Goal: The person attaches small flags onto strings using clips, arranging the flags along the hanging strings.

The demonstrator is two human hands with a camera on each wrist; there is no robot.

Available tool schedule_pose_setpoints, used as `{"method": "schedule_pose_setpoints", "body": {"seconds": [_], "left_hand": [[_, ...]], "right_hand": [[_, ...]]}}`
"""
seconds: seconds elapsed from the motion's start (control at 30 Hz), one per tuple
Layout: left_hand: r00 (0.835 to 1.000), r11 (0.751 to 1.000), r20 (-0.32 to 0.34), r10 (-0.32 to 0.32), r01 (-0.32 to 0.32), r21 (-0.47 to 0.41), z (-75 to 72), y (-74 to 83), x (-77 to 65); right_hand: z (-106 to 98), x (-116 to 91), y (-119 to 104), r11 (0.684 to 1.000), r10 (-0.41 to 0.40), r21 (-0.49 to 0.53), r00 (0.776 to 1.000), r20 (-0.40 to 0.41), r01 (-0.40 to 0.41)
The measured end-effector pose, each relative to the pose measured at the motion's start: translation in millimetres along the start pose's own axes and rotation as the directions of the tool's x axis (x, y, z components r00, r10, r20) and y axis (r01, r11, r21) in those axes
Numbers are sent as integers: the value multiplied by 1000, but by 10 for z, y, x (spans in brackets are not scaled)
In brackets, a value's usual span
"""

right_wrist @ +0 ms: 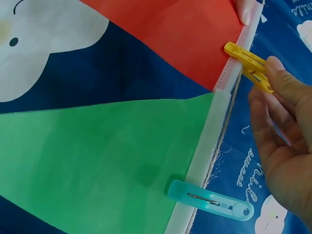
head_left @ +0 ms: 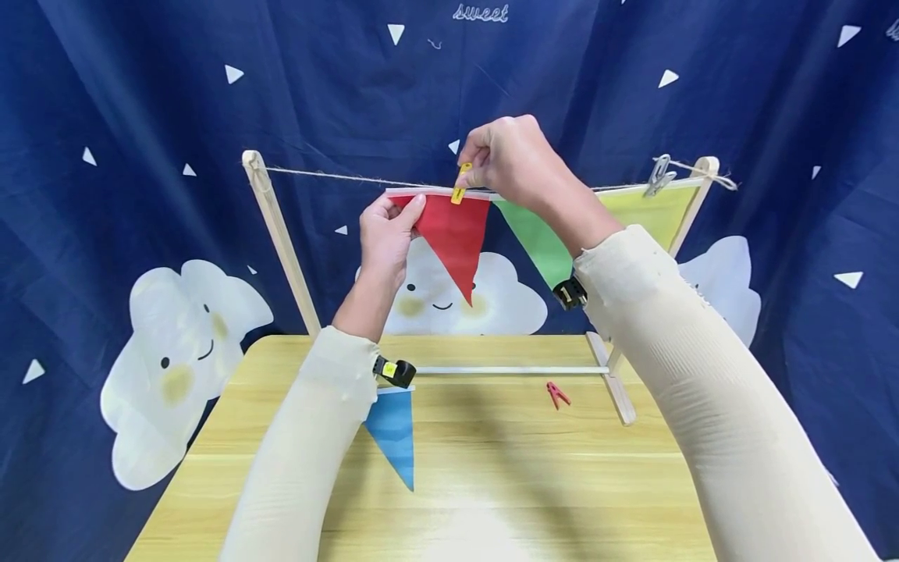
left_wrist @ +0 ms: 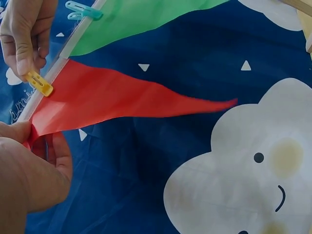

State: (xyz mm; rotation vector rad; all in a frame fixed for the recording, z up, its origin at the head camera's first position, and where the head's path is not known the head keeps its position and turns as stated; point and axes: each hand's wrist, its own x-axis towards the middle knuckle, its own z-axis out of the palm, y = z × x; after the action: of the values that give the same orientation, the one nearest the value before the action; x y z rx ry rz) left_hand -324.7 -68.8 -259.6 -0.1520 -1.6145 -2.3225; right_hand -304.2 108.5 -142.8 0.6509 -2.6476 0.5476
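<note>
A red pennant (head_left: pixel 455 226) hangs point-down along the twine (head_left: pixel 330 177), its white top edge against the string. My left hand (head_left: pixel 389 238) pinches the pennant's upper left corner, thumb in front. With thumb and fingers my right hand (head_left: pixel 511 156) pinches a yellow clothespin (right_wrist: pixel 251 64), whose jaws sit over the white edge and the twine. Beside the red one, a green pennant (right_wrist: pixel 107 156) is held on the string by a turquoise clothespin (right_wrist: pixel 209 199). In the head view my right forearm hides that clip.
A yellow pennant (head_left: pixel 649 215) hangs at the right under a grey clothespin (head_left: pixel 659 176). Wooden posts (head_left: pixel 281 234) hold the twine at both ends. On the table (head_left: pixel 534 484) lie a blue pennant (head_left: pixel 396 433), partly behind my left wrist, and a pink clothespin (head_left: pixel 558 395).
</note>
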Motion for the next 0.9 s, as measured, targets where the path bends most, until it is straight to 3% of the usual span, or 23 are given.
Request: {"method": "schedule_pose_setpoints", "body": {"seconds": [0.3,0.9], "left_hand": [[1000,1000,-3,11,-10,21,-34,-46,13],[1000,1000,-2,5,-5,4,-48,-37,14]], "right_hand": [[21,6,1,999,49,4,995,91,-49],[53,10,-1,999,25,29,996,83,-27]]}}
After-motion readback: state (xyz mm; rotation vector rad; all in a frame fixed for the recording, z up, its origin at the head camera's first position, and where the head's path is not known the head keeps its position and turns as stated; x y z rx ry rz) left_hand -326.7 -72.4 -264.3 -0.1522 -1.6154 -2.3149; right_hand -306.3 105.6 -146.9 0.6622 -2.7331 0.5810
